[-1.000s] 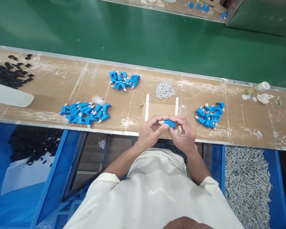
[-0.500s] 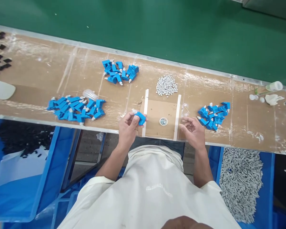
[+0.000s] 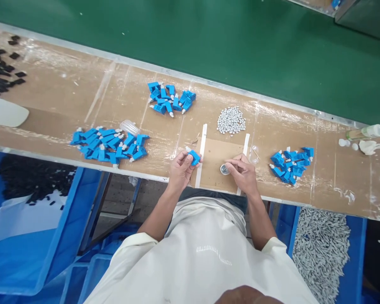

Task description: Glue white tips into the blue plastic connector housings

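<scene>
A blue, angular, plastic-looking piece with a whitish tip (image 3: 194,157) sat in the left hand (image 3: 180,171), its thumb and fingers closed on the body just beside the left of two white strips (image 3: 201,156). Its long axis slanted, the tip pointing up and left in view and the blue body lying down and right, toward a small round shallow dish with dark contents (image 3: 223,169). That dish stood on a brown cardboard sheet (image 3: 215,154) between the strips, to the right of the blue piece and slightly nearer the body. The right hand (image 3: 244,174) was by far the nearer to it: its thumb and forefinger, drawn narrow, reached over the dish's right edge from the right, though whether they gripped anything could not be told. The left fingers were well apart from the dish. Farther out, a pile of small pale-grey pieces (image 3: 231,120) lay beyond the sheet, and a heap of similar blue pieces (image 3: 291,164) lay to the right of the right hand.
</scene>
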A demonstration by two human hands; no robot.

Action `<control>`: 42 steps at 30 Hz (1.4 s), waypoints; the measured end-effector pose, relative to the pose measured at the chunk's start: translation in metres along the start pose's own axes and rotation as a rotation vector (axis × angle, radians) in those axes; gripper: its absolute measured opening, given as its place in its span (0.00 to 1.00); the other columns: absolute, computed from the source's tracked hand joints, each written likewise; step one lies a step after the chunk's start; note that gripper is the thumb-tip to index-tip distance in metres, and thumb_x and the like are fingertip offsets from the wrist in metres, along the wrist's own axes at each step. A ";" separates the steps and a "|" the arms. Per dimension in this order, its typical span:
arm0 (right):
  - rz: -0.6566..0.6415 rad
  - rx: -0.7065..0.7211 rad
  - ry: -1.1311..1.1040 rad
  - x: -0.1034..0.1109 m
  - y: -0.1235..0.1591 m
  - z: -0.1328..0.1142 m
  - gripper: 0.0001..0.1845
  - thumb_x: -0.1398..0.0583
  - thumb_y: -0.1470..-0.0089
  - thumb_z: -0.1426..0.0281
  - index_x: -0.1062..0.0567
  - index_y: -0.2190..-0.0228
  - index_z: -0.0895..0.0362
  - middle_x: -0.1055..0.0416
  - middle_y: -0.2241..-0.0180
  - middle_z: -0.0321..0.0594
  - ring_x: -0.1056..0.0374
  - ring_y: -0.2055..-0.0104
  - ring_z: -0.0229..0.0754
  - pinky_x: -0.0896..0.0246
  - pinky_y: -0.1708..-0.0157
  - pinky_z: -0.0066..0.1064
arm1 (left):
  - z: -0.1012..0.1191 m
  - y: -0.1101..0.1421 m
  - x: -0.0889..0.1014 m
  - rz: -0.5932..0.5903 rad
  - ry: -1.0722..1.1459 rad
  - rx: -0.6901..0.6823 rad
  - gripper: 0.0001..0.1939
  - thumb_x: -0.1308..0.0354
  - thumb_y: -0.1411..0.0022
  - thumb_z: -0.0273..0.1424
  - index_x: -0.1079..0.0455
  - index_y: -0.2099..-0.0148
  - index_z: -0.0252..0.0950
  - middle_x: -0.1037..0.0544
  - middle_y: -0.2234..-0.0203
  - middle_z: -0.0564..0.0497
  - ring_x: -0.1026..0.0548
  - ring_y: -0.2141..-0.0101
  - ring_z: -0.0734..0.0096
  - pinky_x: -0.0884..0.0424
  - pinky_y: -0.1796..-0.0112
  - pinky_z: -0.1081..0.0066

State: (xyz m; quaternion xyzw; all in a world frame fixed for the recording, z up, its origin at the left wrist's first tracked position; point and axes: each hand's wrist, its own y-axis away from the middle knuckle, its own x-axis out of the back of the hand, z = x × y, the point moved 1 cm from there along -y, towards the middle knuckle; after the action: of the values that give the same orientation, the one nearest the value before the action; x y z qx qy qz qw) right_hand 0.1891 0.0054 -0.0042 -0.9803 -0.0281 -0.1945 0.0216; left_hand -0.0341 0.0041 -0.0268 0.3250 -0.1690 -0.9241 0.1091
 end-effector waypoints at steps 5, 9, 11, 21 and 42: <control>-0.072 0.141 0.116 0.009 0.003 -0.010 0.13 0.41 0.34 0.63 0.16 0.57 0.52 0.30 0.66 0.40 0.33 0.66 0.41 0.35 0.68 0.34 | -0.004 -0.001 -0.001 -0.024 0.035 0.029 0.23 0.22 0.52 0.43 0.26 0.63 0.35 0.18 0.70 0.49 0.19 0.70 0.71 0.22 0.66 0.72; -0.107 0.273 0.274 0.014 0.001 -0.020 0.15 0.45 0.31 0.69 0.18 0.54 0.52 0.30 0.65 0.41 0.31 0.64 0.42 0.33 0.65 0.34 | -0.003 -0.004 -0.004 -0.055 0.062 0.044 0.23 0.22 0.52 0.43 0.27 0.64 0.34 0.18 0.70 0.50 0.19 0.70 0.71 0.21 0.65 0.72; -0.108 0.329 0.356 0.015 0.001 -0.025 0.15 0.46 0.31 0.70 0.19 0.53 0.52 0.30 0.66 0.41 0.32 0.66 0.42 0.34 0.67 0.34 | 0.000 -0.003 -0.005 -0.061 0.052 0.048 0.24 0.22 0.52 0.44 0.27 0.64 0.34 0.19 0.70 0.50 0.19 0.71 0.73 0.22 0.67 0.74; -0.111 0.315 0.309 0.002 0.004 -0.019 0.10 0.40 0.34 0.65 0.16 0.61 0.49 0.23 0.68 0.41 0.27 0.66 0.43 0.33 0.67 0.35 | 0.002 -0.003 0.001 -0.062 -0.022 0.009 0.26 0.23 0.52 0.47 0.29 0.64 0.35 0.19 0.69 0.50 0.20 0.70 0.73 0.22 0.66 0.74; 0.085 -0.036 -0.085 0.006 0.003 -0.005 0.12 0.31 0.46 0.56 0.15 0.70 0.52 0.33 0.73 0.36 0.40 0.72 0.38 0.43 0.75 0.32 | 0.009 0.010 -0.008 -0.157 0.007 0.166 0.22 0.24 0.48 0.42 0.23 0.58 0.33 0.17 0.66 0.45 0.18 0.65 0.67 0.20 0.66 0.71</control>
State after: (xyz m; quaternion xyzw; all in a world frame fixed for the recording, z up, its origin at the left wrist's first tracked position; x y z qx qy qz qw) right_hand 0.1932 0.0029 0.0028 -0.9882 0.0162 -0.1522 0.0112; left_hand -0.0334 -0.0004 -0.0118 0.3482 -0.2185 -0.9115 0.0097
